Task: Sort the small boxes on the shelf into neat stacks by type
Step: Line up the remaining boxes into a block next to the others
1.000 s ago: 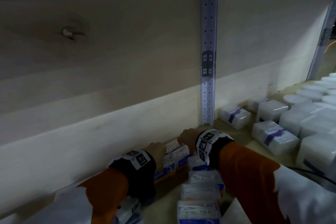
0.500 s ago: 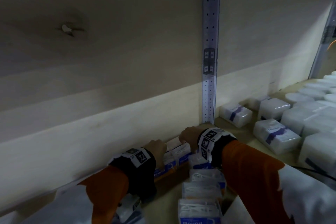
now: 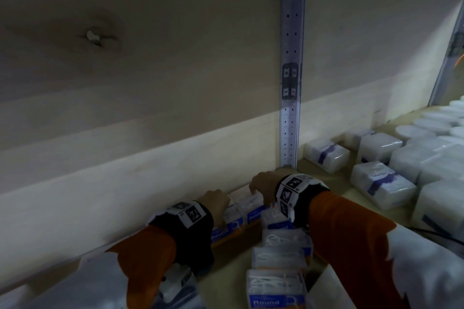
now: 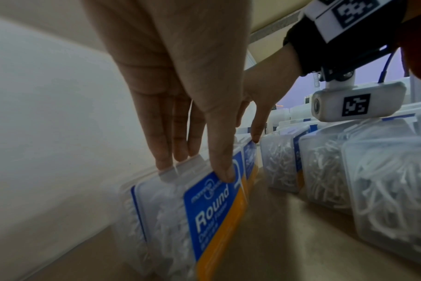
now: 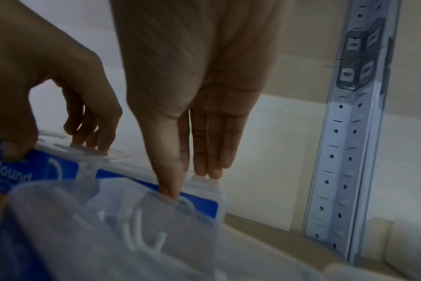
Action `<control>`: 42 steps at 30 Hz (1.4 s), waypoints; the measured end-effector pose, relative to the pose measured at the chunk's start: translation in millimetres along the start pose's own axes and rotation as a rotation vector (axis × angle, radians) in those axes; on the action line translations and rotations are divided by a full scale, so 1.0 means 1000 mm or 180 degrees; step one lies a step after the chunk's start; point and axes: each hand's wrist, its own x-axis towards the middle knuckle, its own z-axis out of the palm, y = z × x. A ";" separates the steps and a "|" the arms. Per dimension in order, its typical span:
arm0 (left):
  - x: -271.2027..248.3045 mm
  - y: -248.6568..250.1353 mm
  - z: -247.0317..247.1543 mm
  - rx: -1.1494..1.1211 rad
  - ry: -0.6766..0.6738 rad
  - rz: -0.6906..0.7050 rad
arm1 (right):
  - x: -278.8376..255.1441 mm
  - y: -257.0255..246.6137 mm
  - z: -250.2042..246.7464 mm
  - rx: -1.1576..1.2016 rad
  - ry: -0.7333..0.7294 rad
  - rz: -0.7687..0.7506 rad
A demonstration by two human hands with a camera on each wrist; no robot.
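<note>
— Left hand [image 4: 171, 79]?
— Pinching the top edge of a clear "Round" box [image 4: 192, 214], thumb on the blue-and-orange label, fingers [image 4: 162, 148] on the clear tab behind. Standing on edge on the wooden shelf [image 4: 264, 237], close against the pale back panel [image 3: 140, 98].
— Right hand [image 5: 192, 98]?
— Pinching the neighbouring box [image 5: 202, 201] the same way: thumb down on the labelled front, fingers [image 5: 209, 157] nearly straight on the tab at the back. Second box just beside the first, same blue label, also along the back panel, near the perforated metal upright [image 3: 290, 118].
— Touching each other?
— Looks so from the left wrist view; hard to be sure.
— Other boxes?
— A row of clear boxes [image 3: 278, 271] full of white picks, lined up in front of the right wrist, running toward the camera. More just visible under the left sleeve.
— Beyond the upright?
— White wrapped packs with purple bands [image 3: 381, 185], plus white round lids [image 3: 411, 130] farther right.
</note>
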 end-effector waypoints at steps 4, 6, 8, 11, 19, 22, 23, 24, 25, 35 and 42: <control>0.000 -0.002 0.001 0.0017 0.0023 0.0053 | -0.002 0.000 -0.001 0.0029 -0.0010 0.0037; 0.000 -0.002 0.001 0.0032 0.0018 0.0050 | -0.004 0.000 -0.002 0.0043 -0.0007 0.0040; -0.001 -0.003 0.001 -0.0013 0.0019 0.0056 | -0.007 0.000 -0.003 0.0052 -0.0008 0.0033; -0.004 -0.004 -0.002 -0.0034 0.0005 0.0081 | -0.014 0.000 -0.007 0.0006 -0.0013 0.0025; -0.022 -0.002 -0.014 -0.0348 0.0067 0.0551 | -0.039 0.007 -0.009 0.0060 0.0075 0.0011; -0.029 0.008 -0.021 -0.0301 0.0023 0.0760 | -0.045 0.013 -0.004 0.0249 0.0088 0.0074; -0.030 0.012 -0.022 -0.0270 0.0016 0.0831 | -0.047 0.016 -0.001 0.0364 0.0089 0.0092; -0.031 0.016 -0.023 -0.0228 -0.0022 0.0919 | -0.047 0.019 0.003 0.0514 0.0092 0.0103; -0.032 0.020 -0.024 -0.0179 -0.0086 0.0998 | -0.048 0.023 0.008 0.0666 0.0087 0.0117; -0.023 0.049 -0.024 -0.0019 -0.0177 0.1449 | -0.047 0.032 0.044 0.0777 0.0073 0.0508; -0.013 0.057 -0.020 -0.0170 -0.0291 0.1496 | -0.045 0.036 0.054 0.0751 0.0275 0.0694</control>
